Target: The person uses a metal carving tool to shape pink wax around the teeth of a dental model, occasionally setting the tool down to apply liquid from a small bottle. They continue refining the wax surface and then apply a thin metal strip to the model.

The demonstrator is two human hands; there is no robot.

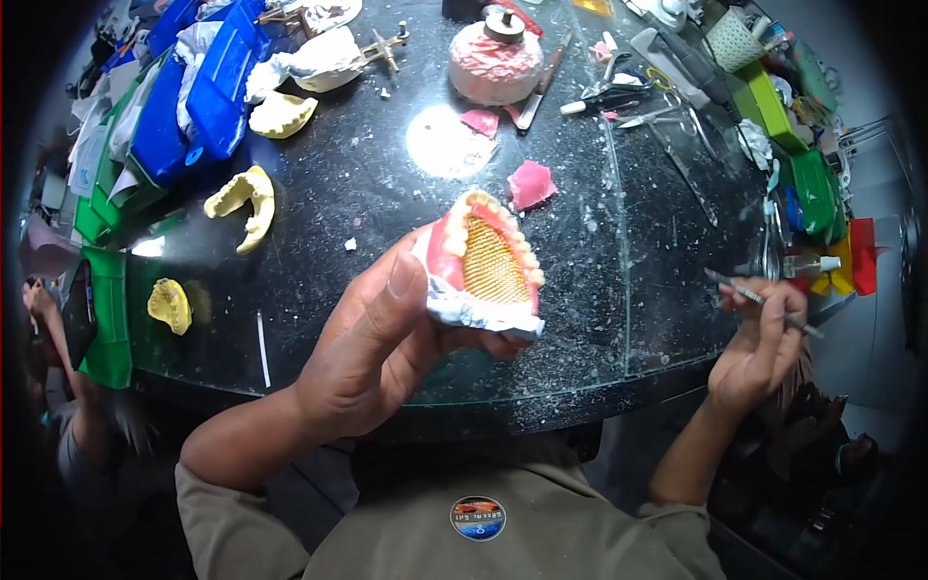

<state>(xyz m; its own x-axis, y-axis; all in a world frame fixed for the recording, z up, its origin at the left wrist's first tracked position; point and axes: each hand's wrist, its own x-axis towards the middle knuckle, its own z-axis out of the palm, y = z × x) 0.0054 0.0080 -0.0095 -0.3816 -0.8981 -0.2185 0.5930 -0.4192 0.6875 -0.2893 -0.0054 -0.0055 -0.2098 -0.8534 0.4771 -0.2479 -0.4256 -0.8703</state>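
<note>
My left hand (362, 338) is closed around a denture model (495, 266) and holds it up over the front of the table. The model has pink wax gums, a row of cream teeth and a gold mesh in the palate, on a white plaster base. The thumb presses its left side; some fingers are hidden beneath. At the right table edge, my right hand (759, 343) pinches a thin metal carving tool (727, 281), apart from the model. A pink wax piece (532, 185) lies on the table behind the model.
Yellow dental casts (253, 205) lie on the left beside blue bins (224, 101). A pink-smeared round pot (496, 68) and a knife (543, 87) are at the back. Scissors and metal tools (681, 159) lie back right. A person's arm (58, 333) shows at far left.
</note>
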